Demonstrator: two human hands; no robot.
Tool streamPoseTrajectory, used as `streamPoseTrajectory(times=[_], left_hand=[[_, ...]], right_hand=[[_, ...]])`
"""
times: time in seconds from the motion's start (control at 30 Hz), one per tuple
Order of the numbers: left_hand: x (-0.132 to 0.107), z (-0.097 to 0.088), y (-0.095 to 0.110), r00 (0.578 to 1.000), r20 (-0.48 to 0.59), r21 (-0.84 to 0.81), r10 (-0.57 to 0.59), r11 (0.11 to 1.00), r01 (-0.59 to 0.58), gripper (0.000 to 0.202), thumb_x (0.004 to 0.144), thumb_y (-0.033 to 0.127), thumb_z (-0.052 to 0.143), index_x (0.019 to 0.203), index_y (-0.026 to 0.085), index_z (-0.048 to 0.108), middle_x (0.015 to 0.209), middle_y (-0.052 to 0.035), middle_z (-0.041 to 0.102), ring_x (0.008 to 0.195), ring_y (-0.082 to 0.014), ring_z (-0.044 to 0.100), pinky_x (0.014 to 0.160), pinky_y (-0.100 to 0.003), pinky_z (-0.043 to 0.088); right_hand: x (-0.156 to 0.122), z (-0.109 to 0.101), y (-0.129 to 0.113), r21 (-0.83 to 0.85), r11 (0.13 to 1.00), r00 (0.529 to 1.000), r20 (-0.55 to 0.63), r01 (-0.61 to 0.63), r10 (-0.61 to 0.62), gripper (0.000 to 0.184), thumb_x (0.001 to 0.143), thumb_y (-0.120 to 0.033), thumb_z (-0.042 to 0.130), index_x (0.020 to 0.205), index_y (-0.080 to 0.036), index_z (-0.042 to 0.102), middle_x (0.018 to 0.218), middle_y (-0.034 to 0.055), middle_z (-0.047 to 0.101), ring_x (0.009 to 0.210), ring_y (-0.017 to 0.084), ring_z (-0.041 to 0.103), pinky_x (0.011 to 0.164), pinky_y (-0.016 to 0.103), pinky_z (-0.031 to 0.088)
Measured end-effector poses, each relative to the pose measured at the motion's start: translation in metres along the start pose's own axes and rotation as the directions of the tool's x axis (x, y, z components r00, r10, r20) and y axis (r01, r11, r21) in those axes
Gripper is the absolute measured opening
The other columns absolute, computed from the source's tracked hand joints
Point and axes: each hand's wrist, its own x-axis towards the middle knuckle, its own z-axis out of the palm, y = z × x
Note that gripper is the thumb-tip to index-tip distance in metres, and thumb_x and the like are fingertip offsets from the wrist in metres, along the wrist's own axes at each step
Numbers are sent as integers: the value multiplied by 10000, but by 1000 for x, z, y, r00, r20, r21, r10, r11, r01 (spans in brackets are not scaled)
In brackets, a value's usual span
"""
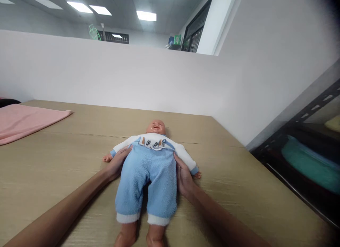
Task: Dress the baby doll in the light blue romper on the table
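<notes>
A baby doll (156,127) lies face up on the wooden table, its head pointing away from me and its bare feet toward me. It wears a white long-sleeved top and fuzzy light-blue overalls (148,172) with a face design on the bib. My left hand (119,162) grips the doll's waist on the left side, below the sleeve. On the opposite side, my right hand (183,173) clasps the waist, thumb on the blue cloth. The other fingers of both hands are partly hidden beside and under the doll.
A pink cloth (29,120) lies on the table (79,151) at the left, with a black item partly visible behind it. A white partition wall (119,73) stands behind the table. To the right is a dark metal shelf (300,116) holding a teal item (310,165).
</notes>
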Motion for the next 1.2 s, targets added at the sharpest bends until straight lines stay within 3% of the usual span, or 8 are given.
streamPoseTrajectory(times=[0.13,0.4,0.53,0.7,0.8,0.9,1.03,1.2], left_hand=[[4,-4,0,998,57,16,-3,1000,2,623,897,655,922,1288,175,849,1338,-156,855,1329,-389,746,1181,-457,545],[8,-11,-6,996,92,65,-13,998,7,542,915,677,860,1114,173,868,1230,-148,866,1268,-389,746,1181,-458,524],[5,-21,2,999,-40,315,21,949,-8,442,924,611,818,1135,224,851,1339,-135,829,1392,-412,660,1241,-479,474],[-1,-32,16,968,210,620,139,747,-242,432,924,474,756,1294,261,821,1428,-91,794,1446,-419,604,1347,-507,375],[-4,-31,19,967,226,658,115,714,-238,495,868,455,825,1319,253,809,1430,-109,789,1482,-439,590,1363,-517,354],[-5,-26,18,978,196,595,76,783,-180,473,889,471,835,1317,271,808,1464,-100,776,1507,-428,581,1356,-503,355],[-2,-17,9,990,121,369,71,923,-111,408,909,520,846,1227,265,823,1345,-91,808,1312,-366,689,1175,-435,502],[-2,-7,-2,997,68,80,-37,996,31,440,879,496,918,1212,233,803,1240,-92,834,1136,-315,756,920,-373,566]], right_hand=[[3,-2,-6,180,974,989,-11,-140,144,576,801,-682,828,1233,-301,856,1185,90,894,1235,421,798,1079,563,668],[7,-1,-6,96,995,999,-11,32,-31,522,811,-682,863,1151,-286,848,1303,73,861,1364,382,731,1259,528,548],[7,-10,-5,-126,990,997,-15,68,-70,410,856,-611,815,1117,-295,824,1264,66,846,1338,372,701,1309,540,455],[8,-27,-4,-507,833,969,20,223,-247,156,855,-448,658,800,-302,669,938,47,737,1002,334,650,1080,502,511],[9,-30,-1,-581,783,965,20,223,-261,156,850,-451,640,791,-306,643,911,46,711,978,336,636,1031,491,490],[9,-27,6,-510,845,978,-35,161,-207,199,862,-496,645,858,-299,673,943,48,743,997,342,651,1038,503,499],[12,-23,16,-180,983,983,-172,31,-63,297,818,-549,747,971,-295,752,1120,73,831,1169,375,717,1153,531,537],[16,-21,16,-10,999,990,-141,-31,30,377,808,-569,799,1057,-287,830,1238,83,872,1281,397,760,1229,557,563]])
